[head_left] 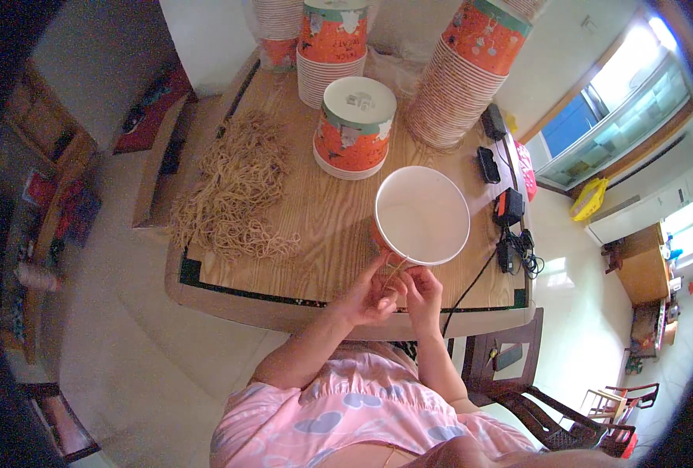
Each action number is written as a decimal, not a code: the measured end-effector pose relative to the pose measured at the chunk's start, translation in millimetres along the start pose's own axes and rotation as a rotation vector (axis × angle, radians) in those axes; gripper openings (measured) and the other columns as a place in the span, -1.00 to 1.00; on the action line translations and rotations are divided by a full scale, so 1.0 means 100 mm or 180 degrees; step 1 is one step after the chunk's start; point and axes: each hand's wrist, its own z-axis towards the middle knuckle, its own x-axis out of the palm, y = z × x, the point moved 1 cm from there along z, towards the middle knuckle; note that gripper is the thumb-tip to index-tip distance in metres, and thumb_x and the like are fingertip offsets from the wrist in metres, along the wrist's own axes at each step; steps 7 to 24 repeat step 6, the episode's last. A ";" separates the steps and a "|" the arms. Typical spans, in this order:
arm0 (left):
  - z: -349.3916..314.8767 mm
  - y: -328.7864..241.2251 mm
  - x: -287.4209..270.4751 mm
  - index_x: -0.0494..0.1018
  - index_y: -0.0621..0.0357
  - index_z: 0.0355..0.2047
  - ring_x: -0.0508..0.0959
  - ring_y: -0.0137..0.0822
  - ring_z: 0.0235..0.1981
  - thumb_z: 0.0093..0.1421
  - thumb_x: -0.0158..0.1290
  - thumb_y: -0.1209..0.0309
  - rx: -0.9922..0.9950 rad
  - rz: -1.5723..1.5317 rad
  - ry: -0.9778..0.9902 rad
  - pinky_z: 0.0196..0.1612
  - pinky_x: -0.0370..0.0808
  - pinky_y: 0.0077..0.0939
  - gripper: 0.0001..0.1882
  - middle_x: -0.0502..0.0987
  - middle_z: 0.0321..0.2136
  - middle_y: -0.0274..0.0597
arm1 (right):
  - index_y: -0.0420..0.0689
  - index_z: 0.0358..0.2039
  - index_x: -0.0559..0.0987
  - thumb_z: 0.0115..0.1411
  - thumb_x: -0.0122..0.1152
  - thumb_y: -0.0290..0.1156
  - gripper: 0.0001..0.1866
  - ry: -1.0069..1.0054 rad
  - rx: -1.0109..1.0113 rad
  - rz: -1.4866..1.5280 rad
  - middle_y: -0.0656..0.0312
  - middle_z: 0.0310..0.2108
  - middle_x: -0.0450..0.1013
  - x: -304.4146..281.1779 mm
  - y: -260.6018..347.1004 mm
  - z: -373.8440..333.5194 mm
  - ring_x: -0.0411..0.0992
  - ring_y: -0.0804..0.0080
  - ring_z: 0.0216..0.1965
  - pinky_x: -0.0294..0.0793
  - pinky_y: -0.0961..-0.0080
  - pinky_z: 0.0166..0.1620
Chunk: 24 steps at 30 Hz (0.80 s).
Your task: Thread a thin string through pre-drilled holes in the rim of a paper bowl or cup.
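A white-lined paper bucket (422, 214) with an orange outside is on the table near its front edge, its open mouth tipped up toward me. At its near rim my left hand (372, 295) is closed, pinching a thin tan cord (396, 273). Close beside it, my right hand (423, 295) is also closed, fingertips together at the same cord just under the rim. How the cord meets the bucket is too small to make out. To the left lies a tangled heap of tan cords (241, 187).
Behind stand upside-down orange and green paper buckets (354, 136) and taller stacks, one leaning (460, 93). Black adapters with cables (507, 226) line the right side of the wooden table (307, 269). A dark chair (510, 351) stands at right.
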 end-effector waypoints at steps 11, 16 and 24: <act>-0.01 -0.03 -0.06 0.50 0.32 -0.33 0.32 -0.41 -0.91 0.23 -0.32 -0.11 -0.0238 -0.0178 0.0295 -0.83 0.28 -0.63 -0.32 0.37 -0.86 -0.21 | -0.23 -0.37 0.49 0.16 0.09 -0.52 -0.94 0.0434 0.0203 0.0163 0.30 -0.41 0.46 -0.08 -0.36 0.06 0.36 0.62 -0.36 0.36 0.65 -0.25; -0.01 -0.03 -0.06 0.50 0.32 -0.33 0.32 -0.41 -0.91 0.23 -0.32 -0.11 -0.0238 -0.0178 0.0295 -0.83 0.28 -0.63 -0.32 0.37 -0.86 -0.21 | -0.23 -0.37 0.49 0.16 0.09 -0.52 -0.94 0.0434 0.0203 0.0163 0.30 -0.41 0.46 -0.08 -0.36 0.06 0.36 0.62 -0.36 0.36 0.65 -0.25; -0.01 -0.03 -0.06 0.50 0.32 -0.33 0.32 -0.41 -0.91 0.23 -0.32 -0.11 -0.0238 -0.0178 0.0295 -0.83 0.28 -0.63 -0.32 0.37 -0.86 -0.21 | -0.23 -0.37 0.49 0.16 0.09 -0.52 -0.94 0.0434 0.0203 0.0163 0.30 -0.41 0.46 -0.08 -0.36 0.06 0.36 0.62 -0.36 0.36 0.65 -0.25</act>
